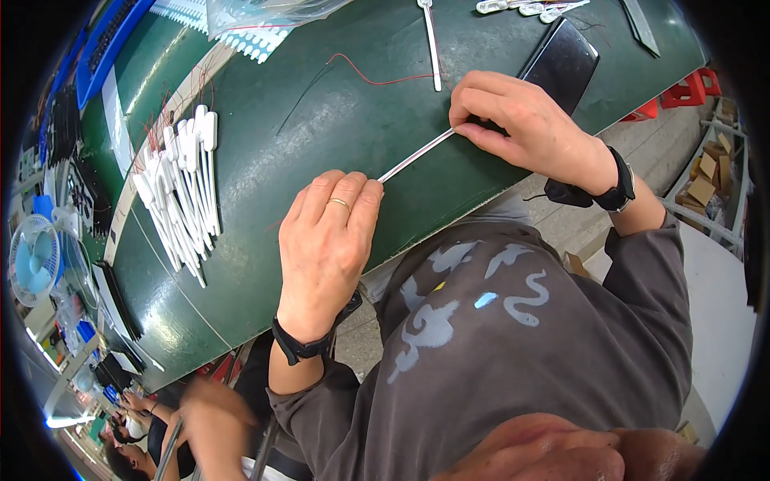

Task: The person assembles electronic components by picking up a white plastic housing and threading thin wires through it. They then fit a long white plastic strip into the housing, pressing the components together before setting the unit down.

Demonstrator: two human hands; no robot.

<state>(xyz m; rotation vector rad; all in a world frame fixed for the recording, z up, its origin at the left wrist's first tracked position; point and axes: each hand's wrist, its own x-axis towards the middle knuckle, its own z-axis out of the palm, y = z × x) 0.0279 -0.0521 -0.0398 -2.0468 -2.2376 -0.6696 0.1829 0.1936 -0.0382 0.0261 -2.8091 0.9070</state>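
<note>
Between my two hands stretches a thin white stick [417, 156] with a dark reddish line, perhaps a wire, along it. It slants over the green tabletop near the front edge. My left hand [329, 236] is closed over its lower left end, fingers together, and hides what lies under them. Thumb and fingers of my right hand [521, 124] pinch the upper right end. A short bit of red wire shows beside my left hand. Beyond my right hand lies a similar white stick [431, 48] with a wider head, near a loose red and black wire [365, 78].
Several white paddle-headed sticks [188, 188] with thin red wires are heaped at the left. A black phone-like slab [561, 60] lies by my right hand. Clear plastic bag [273, 16] and more white pieces [529, 8] sit at the back. Another person's blurred arm [216, 425] is lower left.
</note>
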